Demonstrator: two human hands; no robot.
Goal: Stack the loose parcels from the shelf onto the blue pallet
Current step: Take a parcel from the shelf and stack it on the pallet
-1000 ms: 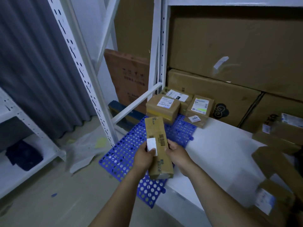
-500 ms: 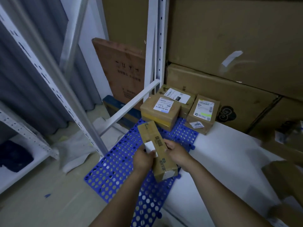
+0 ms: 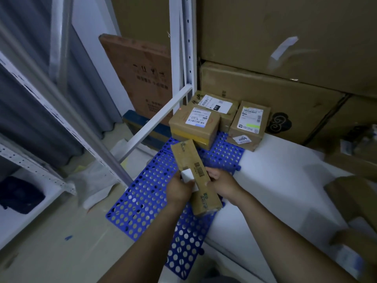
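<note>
Holding the long narrow parcel point(image 3: 188, 158) above the blue pallet point(image 3: 142, 199), I have both hands curled round it; my left hand point(image 3: 179, 190) grips its left edge next to a white label point(image 3: 187, 175); my right hand point(image 3: 222, 182) grips the right edge just beside a barcode; the parcel's far end points toward three parcels at the pallet's far end. Of those, the front parcel point(image 3: 193, 129) bears a white shipping label, its print too small to read; the rear parcel point(image 3: 218, 104) shows "010" on a black patch; the right parcel point(image 3: 248, 124) has a label with a green stripe and a sticker reading "JU04". Right of the pallet lies the white shelf point(image 3: 285, 180), with blurred loose parcels point(image 3: 350, 193) at its right edge; big cartons point(image 3: 265, 94) stand behind, one with a dark cloud emblem.
</note>
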